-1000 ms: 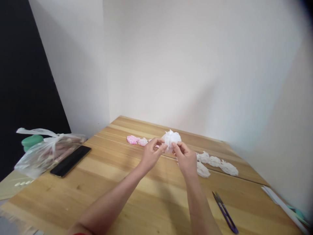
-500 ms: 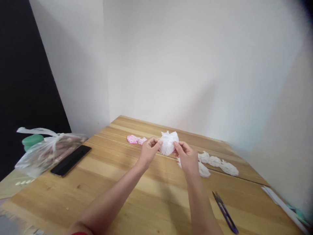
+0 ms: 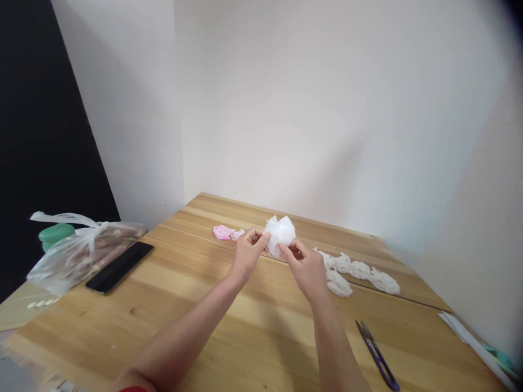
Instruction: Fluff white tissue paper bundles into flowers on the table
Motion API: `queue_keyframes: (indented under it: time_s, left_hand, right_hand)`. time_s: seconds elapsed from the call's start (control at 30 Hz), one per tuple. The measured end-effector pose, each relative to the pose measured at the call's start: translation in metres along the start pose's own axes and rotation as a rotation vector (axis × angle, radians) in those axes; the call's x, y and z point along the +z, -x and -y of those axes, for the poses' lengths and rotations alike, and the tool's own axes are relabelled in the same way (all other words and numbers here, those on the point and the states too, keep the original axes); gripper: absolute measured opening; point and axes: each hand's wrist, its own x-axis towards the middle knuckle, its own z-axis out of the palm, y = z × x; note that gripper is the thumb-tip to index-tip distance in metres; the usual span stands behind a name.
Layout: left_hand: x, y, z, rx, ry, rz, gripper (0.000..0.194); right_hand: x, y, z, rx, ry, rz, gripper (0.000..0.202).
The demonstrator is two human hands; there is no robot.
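On the table [image 3: 183,326], the snips [image 3: 376,354] lie nearest me. Above its middle, my left hand [image 3: 249,253] and right hand [image 3: 307,267] pinch the puff [image 3: 280,235]: white, thin, ruffled, lobed on top. Toward its far edge sit pink bundles [image 3: 223,233].

Fingertips of the right hand [image 3: 309,268] are partly hidden behind the white bunch [image 3: 280,235]; contents of the plastic bag [image 3: 87,247], left of frame, blur through its film; a red sleeve [image 3: 134,389] is cut off at the bottom edge.
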Motion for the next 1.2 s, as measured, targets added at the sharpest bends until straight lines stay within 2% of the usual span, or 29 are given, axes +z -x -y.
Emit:
queue_keyframes:
  time_s: [0.23,0.53,0.77,0.97,1.2]
  left_hand:
    - [-0.004,-0.002,0.0,-0.037,0.05,-0.043,0.027]
    - [-0.005,-0.003,0.001,-0.068,0.157,-0.029,0.028]
    - [-0.006,-0.005,-0.003,-0.137,0.431,0.041,0.028]
    - [-0.004,-0.005,-0.008,-0.239,0.604,0.008,0.024]
    - [-0.007,-0.011,-0.007,-0.442,0.76,-0.012,0.004]
  right_hand:
    - [-0.006,-0.003,-0.001,0.092,-0.126,0.034,0.032]
    - [-0.006,-0.002,0.002,0.053,-0.096,0.022,0.029]
    - [-0.02,-0.003,-0.004,0.113,-0.148,-0.133,0.036]
    - [-0.021,-0.005,-0.006,0.171,-0.198,-0.258,0.042]
    - [-0.02,-0.005,-0.011,0.165,-0.224,-0.187,0.041]
